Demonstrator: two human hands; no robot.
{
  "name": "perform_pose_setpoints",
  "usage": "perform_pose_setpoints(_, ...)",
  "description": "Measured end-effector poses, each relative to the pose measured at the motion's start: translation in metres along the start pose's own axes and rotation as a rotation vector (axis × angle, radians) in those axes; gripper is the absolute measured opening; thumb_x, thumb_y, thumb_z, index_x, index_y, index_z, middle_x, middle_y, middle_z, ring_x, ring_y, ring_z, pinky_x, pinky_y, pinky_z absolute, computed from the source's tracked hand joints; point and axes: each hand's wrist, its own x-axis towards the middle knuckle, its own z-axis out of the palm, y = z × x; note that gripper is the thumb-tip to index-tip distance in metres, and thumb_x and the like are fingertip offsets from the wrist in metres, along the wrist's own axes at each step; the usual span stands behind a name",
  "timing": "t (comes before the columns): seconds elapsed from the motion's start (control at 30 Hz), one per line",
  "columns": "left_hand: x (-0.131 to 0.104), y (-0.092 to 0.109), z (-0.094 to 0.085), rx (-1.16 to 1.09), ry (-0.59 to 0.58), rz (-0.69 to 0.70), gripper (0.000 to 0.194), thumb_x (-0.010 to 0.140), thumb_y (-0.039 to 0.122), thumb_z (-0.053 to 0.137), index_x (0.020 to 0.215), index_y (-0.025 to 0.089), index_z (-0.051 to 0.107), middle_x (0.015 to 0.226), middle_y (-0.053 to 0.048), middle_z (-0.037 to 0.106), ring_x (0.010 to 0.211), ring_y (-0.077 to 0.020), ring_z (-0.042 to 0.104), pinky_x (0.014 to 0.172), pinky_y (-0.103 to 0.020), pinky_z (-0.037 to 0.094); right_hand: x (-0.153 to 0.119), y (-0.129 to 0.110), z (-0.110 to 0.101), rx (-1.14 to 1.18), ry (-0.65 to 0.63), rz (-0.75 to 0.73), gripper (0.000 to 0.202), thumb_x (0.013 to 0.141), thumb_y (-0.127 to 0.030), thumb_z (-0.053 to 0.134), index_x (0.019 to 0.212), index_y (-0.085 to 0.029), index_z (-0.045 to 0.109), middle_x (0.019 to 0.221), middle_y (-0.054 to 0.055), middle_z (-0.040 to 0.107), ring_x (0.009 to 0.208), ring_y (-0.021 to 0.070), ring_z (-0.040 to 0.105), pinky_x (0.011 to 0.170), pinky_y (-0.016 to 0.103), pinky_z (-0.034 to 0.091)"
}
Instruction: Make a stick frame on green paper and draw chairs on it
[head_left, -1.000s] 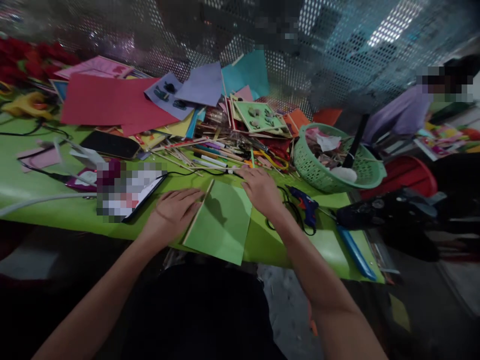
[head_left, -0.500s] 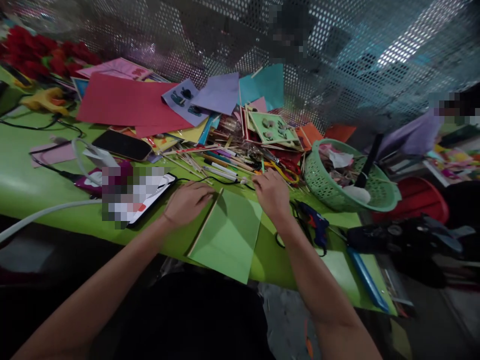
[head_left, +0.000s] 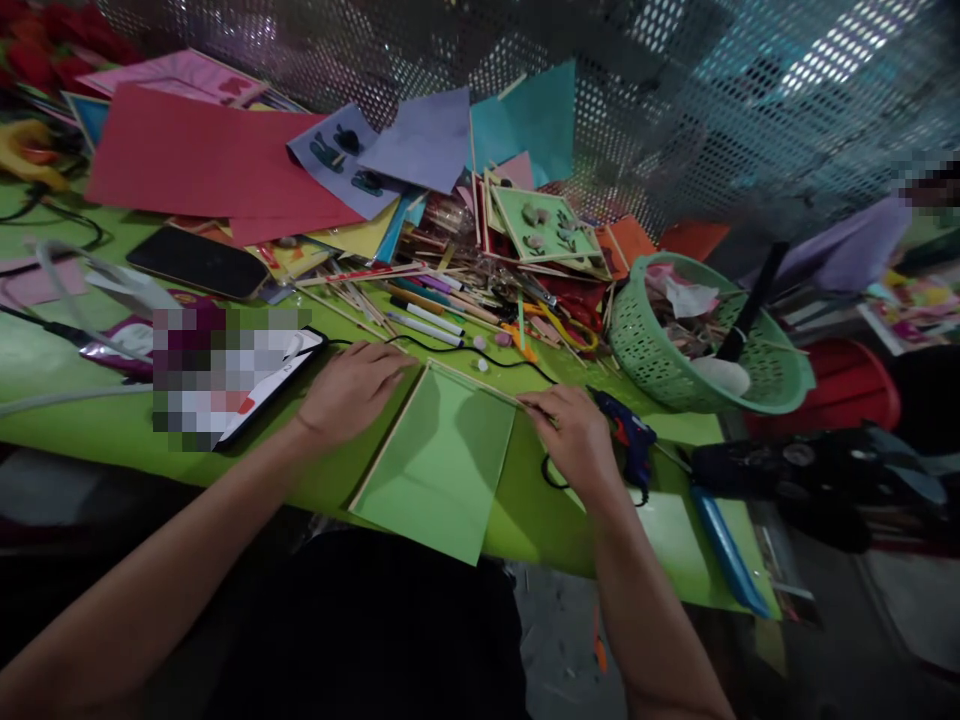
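Observation:
A light green sheet of card lies on the green tabletop in front of me. One thin wooden stick runs along its left edge, another along its far edge. My right hand pinches the right end of the far stick at the card's corner. My left hand is at the card's far left corner, its fingers bent and close together near the stick's end; whether they grip anything is not clear. A phone with a lit screen lies left of my left hand.
Behind the card are pens, loose sticks and coloured paper. A green basket stands at the back right, with a blue glue gun before it. A dark phone and cables lie left. A person's purple sleeve shows far right.
A stick now lies along the card's far edge. My right hand has moved from the pens down to the card's far right corner. The view has shifted somewhat.

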Motion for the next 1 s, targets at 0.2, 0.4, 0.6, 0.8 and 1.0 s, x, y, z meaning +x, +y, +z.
perform_pose_setpoints(0.2,0.002,-0.001,0.003,0.027,0.000,0.001,0.047,0.107,0.026,0.037,0.138,0.021,0.072,0.130,-0.013,0.075,0.119,-0.0293,0.066,0.105,-0.048,0.052,-0.001,0.002,-0.001,-0.012,-0.023,0.014,0.027,0.104,-0.019,0.058,0.113,-0.023,0.083,0.097,0.008,0.078,0.094,0.0279,0.066,0.084,0.040,0.052)
perform_pose_setpoints(0.4,0.004,-0.002,0.003,0.035,-0.015,0.014,0.048,0.106,0.026,0.037,0.139,0.020,0.072,0.128,-0.015,0.074,0.118,-0.0302,0.066,0.105,-0.050,0.052,-0.001,0.001,-0.001,-0.045,-0.032,0.021,0.027,0.103,-0.017,0.057,0.111,-0.023,0.083,0.097,0.009,0.078,0.093,0.0285,0.066,0.082,0.040,0.052)
perform_pose_setpoints(0.6,0.004,0.000,0.003,0.059,-0.028,0.007,0.049,0.107,0.026,0.037,0.141,0.022,0.071,0.128,-0.015,0.073,0.121,-0.0315,0.063,0.106,-0.051,0.051,0.000,0.002,0.000,-0.064,-0.046,0.031,0.029,0.103,-0.017,0.057,0.112,-0.024,0.083,0.097,0.009,0.078,0.095,0.0286,0.067,0.084,0.040,0.053)
perform_pose_setpoints(0.8,0.005,0.014,-0.004,0.142,-0.067,-0.012,0.049,0.111,0.037,0.036,0.147,0.029,0.067,0.130,-0.013,0.070,0.120,-0.0317,0.061,0.105,-0.051,0.050,0.003,-0.003,0.002,-0.132,-0.075,0.065,0.030,0.104,-0.014,0.057,0.113,-0.023,0.084,0.100,0.010,0.078,0.098,0.0293,0.066,0.088,0.041,0.052)
perform_pose_setpoints(1.0,0.006,0.022,-0.005,0.240,-0.100,-0.025,0.050,0.111,0.046,0.037,0.147,0.031,0.069,0.133,-0.014,0.065,0.118,-0.0334,0.056,0.098,-0.052,0.052,0.009,-0.005,0.003,-0.156,-0.086,0.111,0.029,0.103,-0.015,0.057,0.114,-0.024,0.083,0.102,0.009,0.078,0.101,0.0287,0.066,0.092,0.040,0.052)
